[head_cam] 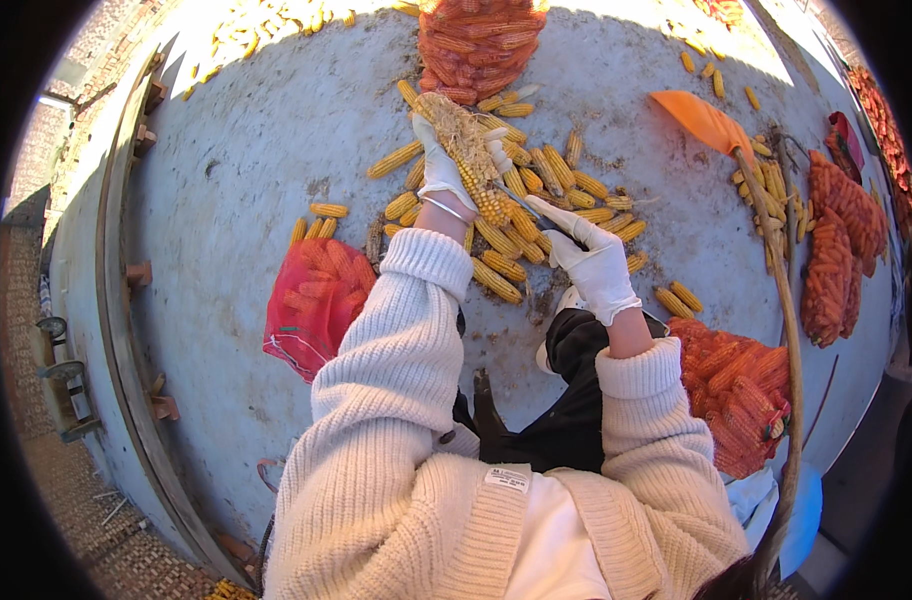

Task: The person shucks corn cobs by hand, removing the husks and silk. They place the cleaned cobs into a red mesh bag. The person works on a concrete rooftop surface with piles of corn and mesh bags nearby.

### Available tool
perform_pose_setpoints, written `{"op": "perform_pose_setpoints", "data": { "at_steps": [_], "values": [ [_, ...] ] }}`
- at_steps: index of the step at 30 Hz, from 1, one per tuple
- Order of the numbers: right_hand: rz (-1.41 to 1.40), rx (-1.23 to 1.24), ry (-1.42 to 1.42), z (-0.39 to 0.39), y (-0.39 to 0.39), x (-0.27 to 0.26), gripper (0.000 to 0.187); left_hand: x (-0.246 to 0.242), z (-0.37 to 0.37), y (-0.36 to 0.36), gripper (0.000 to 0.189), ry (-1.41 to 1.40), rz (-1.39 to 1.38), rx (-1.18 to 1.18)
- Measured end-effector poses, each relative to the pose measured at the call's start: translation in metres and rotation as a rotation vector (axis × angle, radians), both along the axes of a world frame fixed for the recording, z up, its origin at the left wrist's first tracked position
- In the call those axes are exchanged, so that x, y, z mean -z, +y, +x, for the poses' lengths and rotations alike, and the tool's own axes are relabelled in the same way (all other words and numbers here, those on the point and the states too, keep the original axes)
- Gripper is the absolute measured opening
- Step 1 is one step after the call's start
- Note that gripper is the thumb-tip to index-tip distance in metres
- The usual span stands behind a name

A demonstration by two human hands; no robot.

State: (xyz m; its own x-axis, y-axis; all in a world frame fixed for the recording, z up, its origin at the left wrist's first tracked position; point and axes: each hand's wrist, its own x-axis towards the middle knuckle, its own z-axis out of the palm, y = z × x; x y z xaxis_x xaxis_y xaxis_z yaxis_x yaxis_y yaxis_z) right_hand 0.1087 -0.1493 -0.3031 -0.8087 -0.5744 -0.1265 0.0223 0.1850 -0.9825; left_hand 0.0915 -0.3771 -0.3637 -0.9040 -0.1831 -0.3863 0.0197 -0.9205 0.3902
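My left hand [442, 171], in a white glove, is closed around a yellow corn cob [471, 174]; its fingertips show at the far side. Dry, pale silk and chaff [456, 129] cover the cob's upper part. In my white-gloved right hand [594, 259] is a thin metal-shafted tool [517, 201], perhaps a screwdriver, with a dark handle. Its shaft points up and left toward the held cob; whether the tip touches it I cannot tell. Below both hands lies a loose pile of corn cobs [501, 264] on the concrete floor [253, 172].
A full orange mesh sack [482, 49] stands beyond the pile. A red mesh bag [321, 300] sits left, another corn sack [726, 390] right. A wooden pole [782, 285] with orange cloth [703, 124] rises at the right. A long beam [114, 300] runs along the left.
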Motion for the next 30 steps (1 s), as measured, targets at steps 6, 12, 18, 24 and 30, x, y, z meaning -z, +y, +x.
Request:
{"op": "perform_pose_setpoints", "data": {
  "at_steps": [6, 12, 18, 24, 30],
  "values": [
    [0.133, 0.048, 0.184, 0.009, -0.009, 0.002, 0.039, 0.006, -0.004, 0.010, 0.113, -0.009, -0.074, -0.031],
    [0.377, 0.090, 0.599, 0.019, -0.018, 0.005, 0.040, 0.009, -0.010, 0.016, 0.112, -0.107, -0.137, -0.111],
    [0.304, 0.264, 0.628, 0.026, -0.038, 0.027, 0.043, 0.032, -0.017, 0.009, 0.106, -0.098, -0.020, -0.316],
    [-0.036, 0.284, 0.090, -0.001, -0.032, 0.022, 0.038, 0.016, -0.012, 0.019, 0.098, -0.065, -0.055, -0.243],
    [-0.048, 0.067, 0.102, 0.002, -0.012, 0.009, 0.038, 0.009, -0.002, 0.004, 0.106, -0.061, -0.078, -0.148]
  ]
}}
